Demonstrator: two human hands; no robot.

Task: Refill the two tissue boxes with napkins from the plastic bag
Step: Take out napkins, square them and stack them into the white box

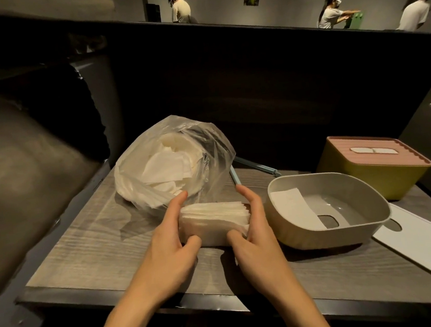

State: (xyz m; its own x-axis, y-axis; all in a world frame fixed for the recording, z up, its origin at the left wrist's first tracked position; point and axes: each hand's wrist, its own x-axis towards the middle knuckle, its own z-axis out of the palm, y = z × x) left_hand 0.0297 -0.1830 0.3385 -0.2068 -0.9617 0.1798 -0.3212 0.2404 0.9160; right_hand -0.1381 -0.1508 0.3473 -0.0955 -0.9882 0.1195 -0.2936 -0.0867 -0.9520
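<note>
hands meet on the napkin stack (214, 219), left hand (168, 248) and right hand (254, 227) both curled round its ends, squaring it on the wooden table (85, 240). plastic bag (172, 164) of loose napkins sits just behind. grey tissue box (327, 205) lies upturned and open beside the right hand, one napkin inside, its white base panel (425, 246) set aside. yellow tissue box (376, 165) looks closed. risk here: a loose squeeze and the stack may fan out or snag on the rim going in.

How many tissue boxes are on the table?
2: an open grey box lying upside down right of the hands, and a closed yellow box with pink lid behind it.
</note>
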